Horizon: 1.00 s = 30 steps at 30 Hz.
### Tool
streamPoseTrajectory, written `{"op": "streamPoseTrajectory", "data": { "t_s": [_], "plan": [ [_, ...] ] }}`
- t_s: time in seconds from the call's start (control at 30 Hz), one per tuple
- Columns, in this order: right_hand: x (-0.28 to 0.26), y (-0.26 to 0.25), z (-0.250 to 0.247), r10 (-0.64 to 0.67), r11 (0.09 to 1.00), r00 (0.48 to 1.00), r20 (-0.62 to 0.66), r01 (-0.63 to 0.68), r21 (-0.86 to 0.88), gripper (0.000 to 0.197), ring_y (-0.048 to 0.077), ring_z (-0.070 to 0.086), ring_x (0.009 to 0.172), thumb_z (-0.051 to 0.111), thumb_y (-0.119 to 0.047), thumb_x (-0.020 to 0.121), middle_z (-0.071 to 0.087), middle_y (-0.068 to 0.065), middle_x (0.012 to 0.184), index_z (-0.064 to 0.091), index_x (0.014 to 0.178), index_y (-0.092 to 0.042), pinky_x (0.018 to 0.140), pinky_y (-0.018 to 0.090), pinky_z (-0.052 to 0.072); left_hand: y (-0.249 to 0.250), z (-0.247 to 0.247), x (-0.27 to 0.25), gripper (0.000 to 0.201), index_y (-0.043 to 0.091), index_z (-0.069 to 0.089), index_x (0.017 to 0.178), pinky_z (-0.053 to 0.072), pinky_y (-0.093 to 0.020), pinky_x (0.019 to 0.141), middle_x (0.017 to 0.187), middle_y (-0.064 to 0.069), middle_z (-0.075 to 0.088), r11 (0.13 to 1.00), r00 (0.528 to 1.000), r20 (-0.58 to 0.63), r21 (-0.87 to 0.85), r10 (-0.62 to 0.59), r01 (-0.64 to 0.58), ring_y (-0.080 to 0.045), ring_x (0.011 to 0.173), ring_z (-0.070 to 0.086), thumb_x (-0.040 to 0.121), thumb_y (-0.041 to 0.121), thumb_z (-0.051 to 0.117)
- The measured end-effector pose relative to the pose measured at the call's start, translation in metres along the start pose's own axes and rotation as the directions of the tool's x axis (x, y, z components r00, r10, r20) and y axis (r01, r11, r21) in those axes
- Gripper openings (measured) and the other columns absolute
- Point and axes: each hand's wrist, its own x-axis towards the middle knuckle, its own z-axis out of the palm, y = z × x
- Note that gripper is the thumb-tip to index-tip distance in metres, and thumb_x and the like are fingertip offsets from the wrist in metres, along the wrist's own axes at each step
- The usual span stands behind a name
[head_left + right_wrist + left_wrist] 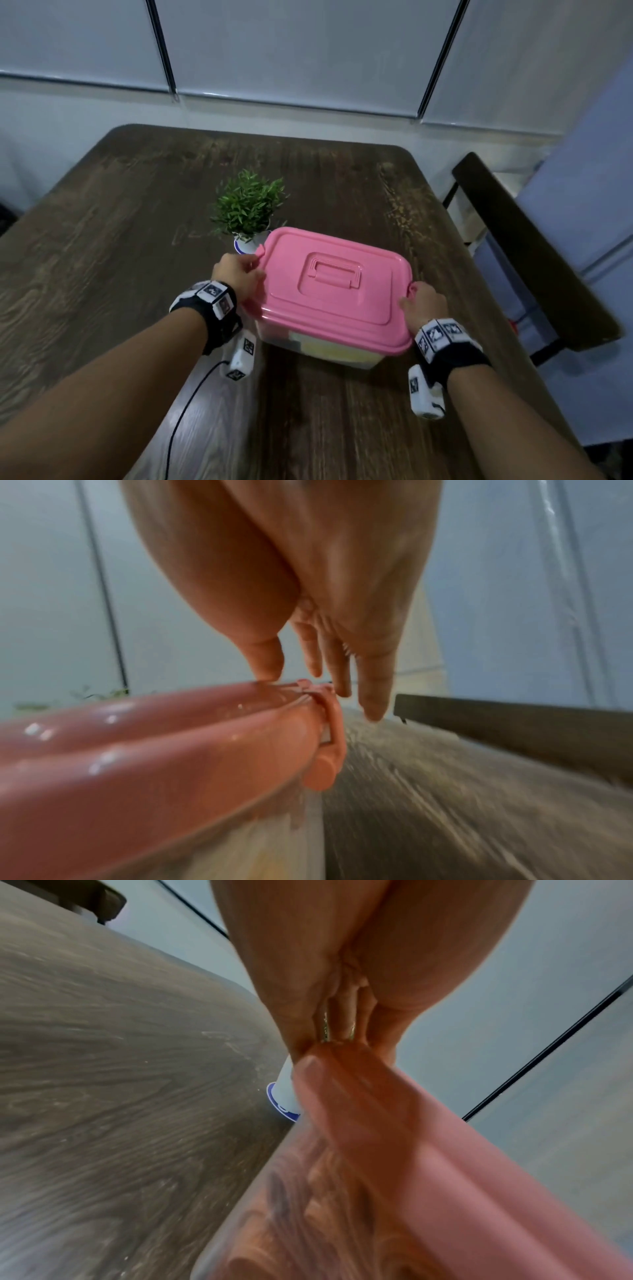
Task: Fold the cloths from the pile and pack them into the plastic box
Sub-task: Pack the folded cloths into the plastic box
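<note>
The plastic box (342, 353) sits on the table (120, 222) just in front of the potted plant (248, 209), its pink lid (329, 287) on, folded cloths showing through the wall. 2 hands flank the lid, probably to snap its clips: the left hand (236, 277) curls round the lid's edge; the right hand (424, 305) stays loose, thumb touching. Only the right wrist view shows the side clip (329, 750) hanging down.

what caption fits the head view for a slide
Both hands, left hand and right hand, at the ends of the pink lid on the plastic box.
</note>
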Motion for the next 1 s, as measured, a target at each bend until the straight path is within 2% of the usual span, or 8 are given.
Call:
{"op": "streamPoseTrajectory", "data": {
  "t_s": [0.03, 0.1, 0.17, 0.2, 0.27, 0.4, 0.53, 1.0],
  "plan": [
    [-0.004, 0.000, -0.001, -0.073, 0.996, 0.997, 0.006, 0.073, -0.042, 0.031, 0.025, 0.059, 0.100, 0.057, -0.027, 0.091, 0.059, 0.010, 0.128, 0.058, 0.120, -0.016, 0.087, 0.036, 0.047, -0.002, 0.001, -0.001, 0.031, 0.027, 0.071, 0.114, 0.052, -0.032, 0.088, 0.102, -0.004, 0.073, 0.999, 0.999, 0.005, -0.014, 0.044, -0.044, -0.026, 0.097, 0.068, 0.084, 0.031, 0.067],
    [-0.024, -0.002, 0.000, -0.212, 0.959, 0.964, 0.163, 0.237, -0.154, 0.069, 0.028, 0.031, 0.140, 0.058, -0.051, 0.088, 0.028, -0.004, 0.157, 0.033, 0.148, -0.030, 0.112, 0.047, 0.029, -0.010, 0.004, -0.007, 0.051, 0.028, 0.056, 0.135, 0.045, -0.039, 0.103, 0.128, -0.004, 0.063, 0.980, 0.980, 0.062, -0.066, 0.191, -0.187, -0.026, 0.118, 0.059, 0.086, 0.041, 0.065],
    [-0.045, -0.001, 0.003, -0.285, 0.876, 0.881, 0.378, 0.400, -0.271, 0.091, 0.025, 0.006, 0.150, 0.048, -0.076, 0.081, 0.002, -0.009, 0.164, 0.012, 0.155, -0.038, 0.118, 0.048, 0.012, -0.023, 0.009, -0.019, 0.087, 0.031, 0.035, 0.150, 0.017, -0.051, 0.121, 0.160, -0.007, 0.024, 0.919, 0.882, 0.276, -0.007, 0.381, -0.395, -0.027, 0.149, 0.019, 0.077, 0.073, 0.055],
    [-0.050, 0.001, 0.005, -0.300, 0.827, 0.858, 0.417, 0.452, -0.334, 0.094, 0.024, 0.002, 0.150, 0.042, -0.081, 0.079, -0.005, -0.007, 0.165, 0.006, 0.156, -0.039, 0.119, 0.047, 0.010, -0.028, 0.012, -0.024, 0.102, 0.038, 0.023, 0.153, 0.001, -0.053, 0.120, 0.164, -0.005, -0.003, 0.876, 0.820, 0.401, 0.079, 0.409, -0.475, -0.027, 0.150, -0.009, 0.068, 0.088, 0.046],
    [-0.045, 0.005, 0.009, -0.309, 0.776, 0.856, 0.415, 0.479, -0.410, 0.090, 0.024, 0.003, 0.150, 0.037, -0.081, 0.083, -0.008, -0.004, 0.165, 0.002, 0.156, -0.040, 0.120, 0.045, 0.011, -0.030, 0.018, -0.025, 0.110, 0.047, 0.001, 0.151, -0.004, -0.057, 0.115, 0.157, -0.001, -0.031, 0.791, 0.769, 0.518, 0.254, 0.375, -0.556, -0.028, 0.140, -0.034, 0.058, 0.095, 0.036],
    [-0.007, -0.002, 0.011, -0.282, 0.785, 0.873, 0.397, 0.448, -0.427, 0.086, 0.028, 0.002, 0.151, 0.039, -0.071, 0.090, -0.007, 0.002, 0.165, 0.003, 0.157, -0.032, 0.122, 0.043, 0.007, -0.001, 0.032, -0.001, 0.108, 0.042, -0.011, 0.152, -0.001, -0.059, 0.116, 0.162, -0.006, -0.021, 0.698, 0.798, 0.507, 0.441, 0.324, -0.564, -0.034, 0.145, -0.027, 0.061, 0.088, 0.025],
    [0.033, -0.008, 0.014, -0.245, 0.761, 0.878, 0.410, 0.437, -0.480, 0.084, 0.032, -0.007, 0.151, 0.031, -0.070, 0.093, -0.014, 0.003, 0.165, -0.005, 0.157, -0.029, 0.122, 0.046, 0.000, 0.027, 0.048, 0.022, 0.096, 0.031, -0.009, 0.155, 0.001, -0.054, 0.119, 0.163, -0.011, -0.011, 0.624, 0.824, 0.463, 0.549, 0.327, -0.556, -0.038, 0.148, -0.014, 0.086, 0.070, 0.044],
    [0.112, -0.037, 0.022, -0.206, 0.791, 0.893, 0.400, 0.392, -0.470, 0.081, 0.042, -0.009, 0.149, 0.037, -0.059, 0.097, -0.013, 0.005, 0.164, -0.004, 0.158, -0.026, 0.122, 0.052, 0.000, 0.074, 0.063, 0.089, 0.092, 0.022, 0.004, 0.157, 0.003, -0.050, 0.120, 0.161, -0.021, 0.005, 0.613, 0.839, 0.464, 0.584, 0.285, -0.532, -0.047, 0.147, -0.002, 0.089, 0.058, 0.054]
  ]
}}
